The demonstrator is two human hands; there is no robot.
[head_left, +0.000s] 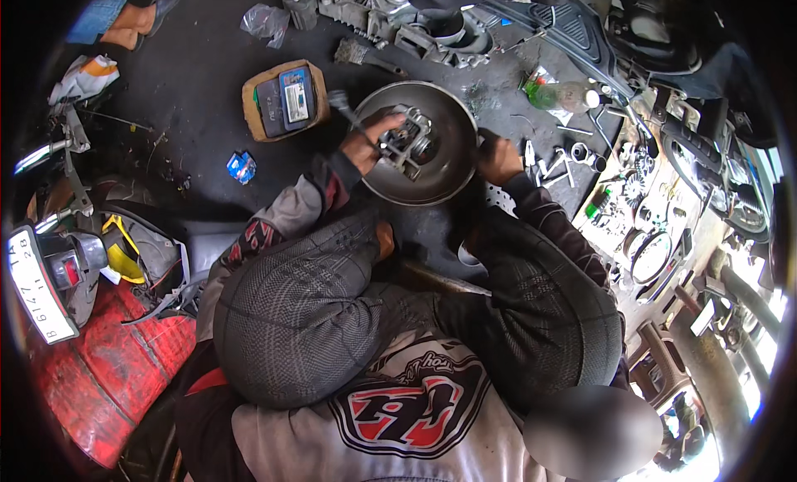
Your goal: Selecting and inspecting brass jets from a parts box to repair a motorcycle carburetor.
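Observation:
In front of my folded legs stands a round dark metal pan (pixel 452 125). My left hand (pixel 363 147) is closed around a silver metal engine part (pixel 407 143) with openings and a round flange, held over the left half of the pan. A grey stick-like tool (pixel 342 106) pokes out past the same hand; whether my fingers also grip it I cannot tell. At the pan's right edge my right hand (pixel 501 160) is closed on its dark handle, the fingers partly hidden.
Left of the pan are an open cardboard box (pixel 260 127) and a blue packet (pixel 242 167). Beyond lie a paint brush (pixel 357 53) and large engine casings (pixel 448 34). To the right are a green bottle (pixel 556 95), hand tools (pixel 558 166) and a board of small parts (pixel 635 204).

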